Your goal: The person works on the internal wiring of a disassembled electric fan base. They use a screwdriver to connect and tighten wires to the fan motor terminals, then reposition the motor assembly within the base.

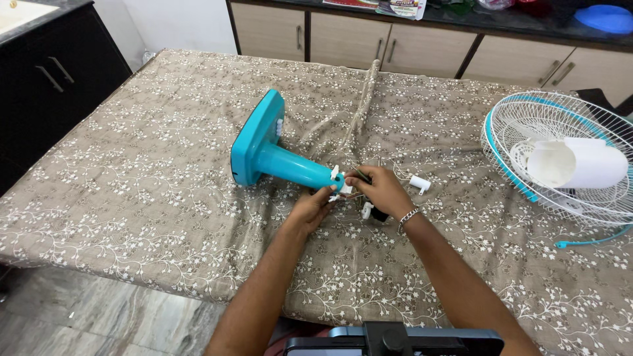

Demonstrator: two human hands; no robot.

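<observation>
Teal fan stand point(273, 155) lying on its side near the middle of the table point(132, 198), flat square base tipped up toward the far-left corner, round neck pointing at the near edge; white fittings point(339, 183) clustered at the neck's end, right where both hands meet. Left hand point(310, 209) reaching up from the near edge, fingers narrowly curled and pinching the white fittings at the neck's tip. Right hand point(382, 190) just beside it, metal bracelet point(409, 215) on the wrist, fingers closed about a thin dark tool or wire point(359, 174) aimed at the same end; hard to tell which. Small black-and-white part point(372, 212) half hidden beneath the right hand; loose white cylindrical piece point(419, 184) resting just right of the hands. Beige cord point(362, 109) trailing from the hands toward the far edge. White wire fan guard point(560, 155) with teal rim lying at the right edge, white motor housing point(580, 163) resting in it. Brown floral tablecloth covering the whole table; beige cabinets point(422, 49) along the far wall; dark cabinet point(46, 86) off the left edge.
</observation>
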